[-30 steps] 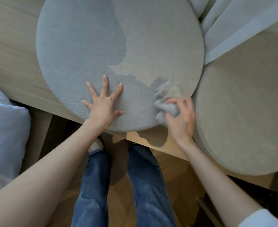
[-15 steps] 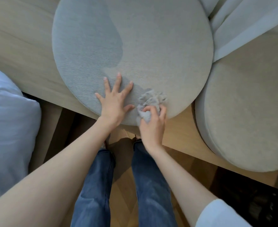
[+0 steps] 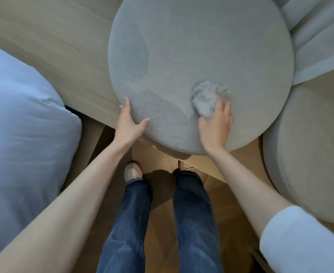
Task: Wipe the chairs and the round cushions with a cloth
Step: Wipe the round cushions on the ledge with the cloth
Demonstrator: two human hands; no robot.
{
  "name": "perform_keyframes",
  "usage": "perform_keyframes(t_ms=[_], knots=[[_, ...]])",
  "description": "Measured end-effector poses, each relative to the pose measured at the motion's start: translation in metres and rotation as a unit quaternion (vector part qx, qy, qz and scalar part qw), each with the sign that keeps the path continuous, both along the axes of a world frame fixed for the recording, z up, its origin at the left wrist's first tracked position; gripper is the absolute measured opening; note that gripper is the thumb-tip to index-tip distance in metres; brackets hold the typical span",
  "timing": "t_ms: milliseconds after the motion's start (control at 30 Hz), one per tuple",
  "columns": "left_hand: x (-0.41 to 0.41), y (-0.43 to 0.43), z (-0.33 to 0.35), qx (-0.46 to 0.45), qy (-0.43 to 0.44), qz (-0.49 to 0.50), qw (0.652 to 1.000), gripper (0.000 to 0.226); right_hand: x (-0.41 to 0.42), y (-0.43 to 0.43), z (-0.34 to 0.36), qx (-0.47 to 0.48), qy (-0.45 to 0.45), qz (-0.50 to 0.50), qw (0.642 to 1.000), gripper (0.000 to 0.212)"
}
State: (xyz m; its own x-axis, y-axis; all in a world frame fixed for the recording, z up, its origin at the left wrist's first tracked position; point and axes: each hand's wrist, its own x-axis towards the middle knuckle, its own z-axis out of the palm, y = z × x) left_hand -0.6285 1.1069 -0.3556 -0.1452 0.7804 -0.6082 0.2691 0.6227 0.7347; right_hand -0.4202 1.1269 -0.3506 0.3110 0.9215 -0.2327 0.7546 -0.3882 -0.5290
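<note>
Shifted since half a second ago: left hand (image 3: 129, 123), from flat on top to clasping the near rim of the grey round cushion (image 3: 201, 56), thumb above; right hand (image 3: 215, 123), farther in, fingers curled over the crumpled grey cloth (image 3: 206, 100). Two round cushions, one cloth; beige cushion (image 3: 310, 154) right of the right hand. Darker brushed patches between the hands.

Soft dim daylight, faint shadows underfoot, slight blur, wide-angle edge distortion.
</note>
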Motion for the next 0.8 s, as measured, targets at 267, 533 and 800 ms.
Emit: perform_keyframes(t_ms=[267,533,800], knots=[[-0.036,0.010,0.001,-0.061,-0.077,-0.009,0.995,0.082,-0.049,-0.052,0.002,-0.069,0.083,0.179,0.978,0.068],[-0.071,0.020,0.009,-0.099,-0.180,0.070,0.976,0.068,-0.095,0.071,0.031,0.022,0.040,0.232,0.972,0.066],[-0.067,0.017,-0.004,-0.142,-0.256,0.173,0.940,0.064,-0.191,0.203,0.000,-0.002,-0.072,0.346,0.935,0.054]])
